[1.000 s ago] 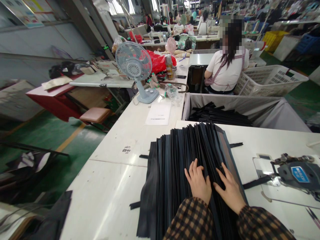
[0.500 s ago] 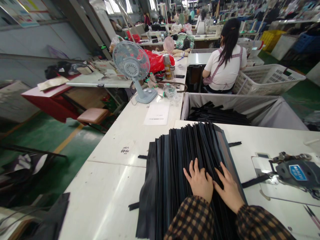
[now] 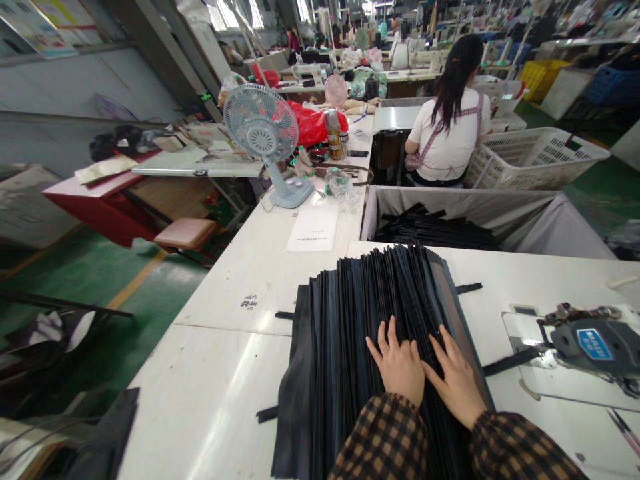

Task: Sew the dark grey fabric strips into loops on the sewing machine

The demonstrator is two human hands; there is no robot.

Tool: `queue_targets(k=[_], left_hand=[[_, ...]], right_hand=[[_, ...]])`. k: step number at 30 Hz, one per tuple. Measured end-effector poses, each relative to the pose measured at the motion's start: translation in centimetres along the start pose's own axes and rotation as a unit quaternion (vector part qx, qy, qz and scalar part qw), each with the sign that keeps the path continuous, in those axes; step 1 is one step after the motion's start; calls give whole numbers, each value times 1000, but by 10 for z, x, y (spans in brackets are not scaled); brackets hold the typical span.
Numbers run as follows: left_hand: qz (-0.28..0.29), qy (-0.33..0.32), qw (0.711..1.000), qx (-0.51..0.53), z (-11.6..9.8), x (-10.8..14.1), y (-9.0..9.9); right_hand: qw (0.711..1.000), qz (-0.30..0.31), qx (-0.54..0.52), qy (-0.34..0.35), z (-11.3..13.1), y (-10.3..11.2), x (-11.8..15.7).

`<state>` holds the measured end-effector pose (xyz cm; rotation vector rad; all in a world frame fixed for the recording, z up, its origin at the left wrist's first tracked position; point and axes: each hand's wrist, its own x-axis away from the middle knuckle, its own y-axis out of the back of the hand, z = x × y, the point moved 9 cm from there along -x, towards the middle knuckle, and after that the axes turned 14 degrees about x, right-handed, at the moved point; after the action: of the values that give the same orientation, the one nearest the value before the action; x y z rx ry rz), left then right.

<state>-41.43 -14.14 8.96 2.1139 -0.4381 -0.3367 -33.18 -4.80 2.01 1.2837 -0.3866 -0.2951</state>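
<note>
A wide row of dark fabric strips (image 3: 345, 347), packed side by side in black and blue-grey, lies on the white table (image 3: 220, 373). My left hand (image 3: 400, 365) rests on top of the strips near their middle, fingers spread. Just right of it, my right hand (image 3: 456, 381) lies on the right part of the row, its fingers also apart and its thumb close to my left hand. Neither hand grips anything. Black strip ends stick out on both sides of the row.
At right is a sewing machine (image 3: 590, 343), with scissors (image 3: 623, 427) nearer me. Beyond the row stand a cloth-lined bin (image 3: 530, 217) of black strips, a white basket (image 3: 540, 160) and a seated person (image 3: 450, 127). A fan (image 3: 263, 140) and a paper (image 3: 313, 229) lie farther up the table.
Both hands keep nearly the same place on the strips. The seated person's head has shifted slightly.
</note>
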Motion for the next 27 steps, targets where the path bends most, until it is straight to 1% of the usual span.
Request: queue_targets(k=[4, 7, 9, 14, 17, 23, 25, 27], left_hand=[[-6, -4, 1000, 13, 0, 2, 0], [-33, -2, 999, 31, 1, 3, 7], [-40, -5, 999, 31, 1, 2, 10], [14, -28, 999, 4, -3, -3, 1], [14, -19, 1000, 5, -4, -4, 1], [16, -12, 999, 25, -13, -2, 8], [16, -19, 999, 30, -14, -1, 10], [18, -41, 999, 30, -16, -1, 9]], right_hand=[[1000, 2, 17, -4, 2, 3, -1], [1000, 0, 21, -9, 1, 4, -2], [1000, -3, 16, -9, 0, 5, -3], [1000, -5, -8, -5, -4, 2, -2], [999, -7, -36, -5, -7, 1, -1], [998, -13, -58, -14, -11, 0, -1], [998, -20, -60, -25, -13, -2, -1], [996, -29, -73, -46, -16, -4, 0]])
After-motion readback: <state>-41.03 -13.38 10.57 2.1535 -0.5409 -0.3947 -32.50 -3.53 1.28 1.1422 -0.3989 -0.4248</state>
